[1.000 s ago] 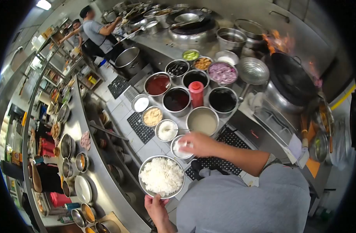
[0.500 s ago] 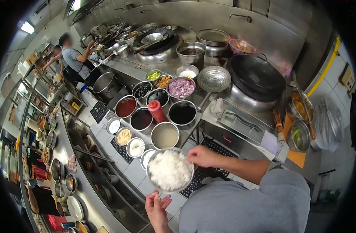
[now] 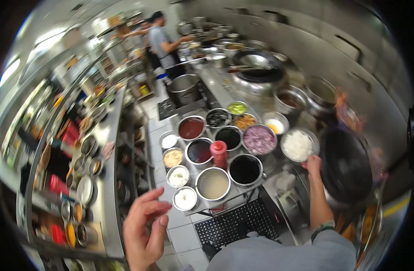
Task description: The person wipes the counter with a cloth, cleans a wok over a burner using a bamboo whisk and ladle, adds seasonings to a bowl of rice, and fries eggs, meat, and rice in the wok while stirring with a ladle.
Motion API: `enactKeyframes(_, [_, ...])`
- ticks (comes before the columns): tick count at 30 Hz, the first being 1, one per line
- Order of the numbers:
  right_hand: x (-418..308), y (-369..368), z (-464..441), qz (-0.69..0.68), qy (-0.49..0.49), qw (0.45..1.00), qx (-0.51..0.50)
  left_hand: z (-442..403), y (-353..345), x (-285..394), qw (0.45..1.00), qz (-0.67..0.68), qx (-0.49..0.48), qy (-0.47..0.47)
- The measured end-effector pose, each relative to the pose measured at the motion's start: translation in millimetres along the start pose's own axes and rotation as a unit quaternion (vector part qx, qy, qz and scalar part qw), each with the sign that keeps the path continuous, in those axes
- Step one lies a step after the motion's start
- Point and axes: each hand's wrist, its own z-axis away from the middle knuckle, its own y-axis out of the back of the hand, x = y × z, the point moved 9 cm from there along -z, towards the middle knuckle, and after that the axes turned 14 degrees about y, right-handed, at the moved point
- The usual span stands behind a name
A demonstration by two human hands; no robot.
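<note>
My right hand (image 3: 312, 165) grips the near rim of a steel bowl (image 3: 316, 136) of white rice (image 3: 297, 145). The bowl is between the pan of chopped red onion (image 3: 259, 139) and the dark wok (image 3: 346, 162); I cannot tell whether it rests on anything. My left hand (image 3: 146, 228) is raised at the lower left, fingers apart and curved, holding nothing. It is nearest a small bowl of white powder or paste (image 3: 185, 198). A red squeeze bottle (image 3: 219, 154) stands among the sauce pots.
Pots of black sauce (image 3: 245, 170), cloudy liquid (image 3: 212, 184) and red sauce (image 3: 191, 128) crowd the cart. A second wok (image 3: 257, 67) sits farther along the range. To the left runs a steel counter (image 3: 108, 176) with bowls and plates. A co-worker (image 3: 161, 43) stands at the far range.
My right hand has carried the rice bowl from before my body to beside the wok. My left hand has come away from the bowl. The view has turned.
</note>
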Motion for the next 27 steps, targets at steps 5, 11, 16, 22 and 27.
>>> enactKeyframes(5, [77.8,-24.0,-46.4,0.015,-0.124,0.992,0.009,43.2,-13.9,149.3,0.923,-0.25,0.103,-0.275])
enactKeyframes(11, [92.8,-32.5,-46.6,-0.023,-0.17,0.985,0.003,77.2,9.4,130.3,0.88,-0.346,0.129,-0.297])
enactKeyframes(16, [99.6,-30.9,-37.7,-0.04,-0.228,0.97,-0.07,130.0,79.9,117.6,0.839,-0.423,0.202,-0.277])
enactKeyframes(22, [-17.1,-24.2,-22.5,0.016,0.017,0.999,-0.049,251.4,206.1,115.8,0.759,-0.498,0.342,-0.243])
enactKeyframes(27, [-227.1,-118.9,106.8,-0.095,0.174,0.967,-0.159,337.0,304.2,137.3,0.692,-0.475,0.477,-0.262])
